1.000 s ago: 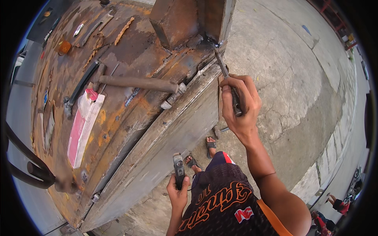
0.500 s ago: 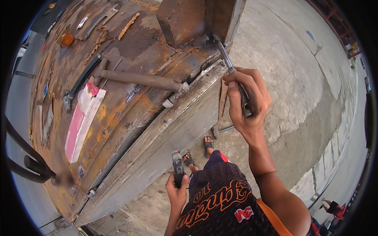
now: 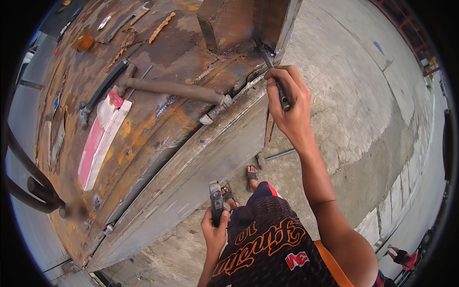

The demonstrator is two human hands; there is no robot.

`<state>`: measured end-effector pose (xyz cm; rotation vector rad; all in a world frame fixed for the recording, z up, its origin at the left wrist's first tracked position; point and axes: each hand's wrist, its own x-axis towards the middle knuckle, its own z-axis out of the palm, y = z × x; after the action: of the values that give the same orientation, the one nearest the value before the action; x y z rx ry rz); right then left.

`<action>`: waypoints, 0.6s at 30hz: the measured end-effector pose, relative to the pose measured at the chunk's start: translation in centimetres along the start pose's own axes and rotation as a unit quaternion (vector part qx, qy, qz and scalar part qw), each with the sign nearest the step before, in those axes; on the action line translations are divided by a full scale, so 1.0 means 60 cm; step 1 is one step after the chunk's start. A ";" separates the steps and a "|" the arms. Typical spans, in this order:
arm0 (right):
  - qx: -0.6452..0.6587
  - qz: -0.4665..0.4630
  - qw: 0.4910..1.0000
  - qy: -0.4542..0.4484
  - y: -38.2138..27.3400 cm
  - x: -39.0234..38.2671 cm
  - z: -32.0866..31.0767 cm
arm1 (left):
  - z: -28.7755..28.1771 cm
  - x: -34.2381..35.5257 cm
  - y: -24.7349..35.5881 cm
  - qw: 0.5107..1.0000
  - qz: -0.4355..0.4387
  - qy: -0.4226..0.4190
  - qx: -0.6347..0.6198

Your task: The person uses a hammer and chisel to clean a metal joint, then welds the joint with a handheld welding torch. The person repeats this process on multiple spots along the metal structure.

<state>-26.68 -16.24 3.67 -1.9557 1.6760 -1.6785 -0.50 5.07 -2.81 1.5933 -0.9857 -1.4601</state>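
My right hand (image 3: 289,98) is closed round a slim metal tool (image 3: 285,101) with a dark handle and a hole near its end. The tool's tip points into the corner where an upright steel plate (image 3: 273,24) meets the rusty steel slab (image 3: 143,158); I cannot tell whether it touches. Low in front of me, my left hand (image 3: 213,233) grips a dark grey handheld tool (image 3: 217,203) with two round studs on its face. Its exact kind is not clear. It stands upright in my fingers, apart from the slab's side.
On the slab lie a hammer (image 3: 174,90) with a long brown handle, a black-handled tool (image 3: 106,86), a thin rod (image 3: 143,79) and a pink-and-white box (image 3: 103,138). Dark curved bars (image 3: 36,184) stand at left. Another hammer (image 3: 260,161) rests on the concrete floor (image 3: 344,119). A person (image 3: 404,258) is far right.
My right hand has moved up and slightly left, bringing the slim tool further into the corner. The left hand keeps its hold, nearly still. The view has shifted slightly.
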 end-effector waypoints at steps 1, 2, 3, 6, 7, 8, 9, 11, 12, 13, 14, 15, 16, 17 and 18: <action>-0.007 0.034 0.999 -0.021 0.004 -0.004 0.003 | 0.000 0.000 0.001 1.000 0.001 -0.007 0.003; -0.025 0.023 0.999 -0.019 0.003 -0.017 0.002 | 0.000 0.001 0.002 1.000 0.005 -0.005 0.003; -0.024 0.021 0.999 -0.019 -0.003 -0.034 -0.005 | 0.000 -0.001 0.002 1.000 0.005 -0.001 0.002; 0.004 0.008 1.000 0.011 -0.010 -0.064 -0.013 | -0.001 -0.004 0.005 1.000 0.007 0.007 -0.002; 0.023 -0.013 0.999 0.029 -0.007 -0.062 -0.009 | -0.001 -0.005 0.006 1.000 0.010 0.007 -0.002; 0.041 -0.033 0.997 0.048 -0.004 -0.058 -0.002 | -0.001 -0.006 0.006 1.000 0.010 0.007 0.002; 0.058 -0.053 0.995 0.067 0.003 -0.048 0.007 | -0.001 -0.006 0.007 1.000 0.010 0.006 0.008; 0.005 -0.054 0.996 0.068 0.010 -0.031 0.024 | -0.001 -0.006 0.009 1.000 0.008 0.005 0.010; -0.022 -0.041 0.998 0.050 0.011 -0.027 0.028 | 0.000 -0.006 0.010 1.000 0.006 0.005 0.008; -0.046 -0.010 0.999 0.021 0.009 -0.026 0.025 | 0.000 -0.006 0.011 1.000 0.004 0.001 0.011; -0.032 -0.018 0.999 0.033 0.004 -0.032 0.017 | 0.000 -0.006 0.013 1.000 0.010 0.000 0.022; -0.023 0.003 0.999 0.028 -0.005 -0.045 0.004 | 0.000 -0.006 0.014 1.000 0.013 0.001 0.021; -0.010 0.024 0.999 0.023 -0.014 -0.059 -0.013 | 0.001 -0.006 0.014 1.000 0.015 0.001 0.023; 0.014 0.015 0.999 0.036 -0.015 -0.062 -0.019 | 0.002 -0.005 0.015 0.999 0.022 -0.001 0.027; 0.083 0.037 0.995 0.036 -0.014 -0.063 -0.025 | 0.003 -0.005 0.015 1.000 0.016 -0.001 0.025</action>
<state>-26.50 -12.30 2.36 -1.7584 1.5545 -1.8160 -0.75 4.97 -1.89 1.6051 -1.0521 -1.4270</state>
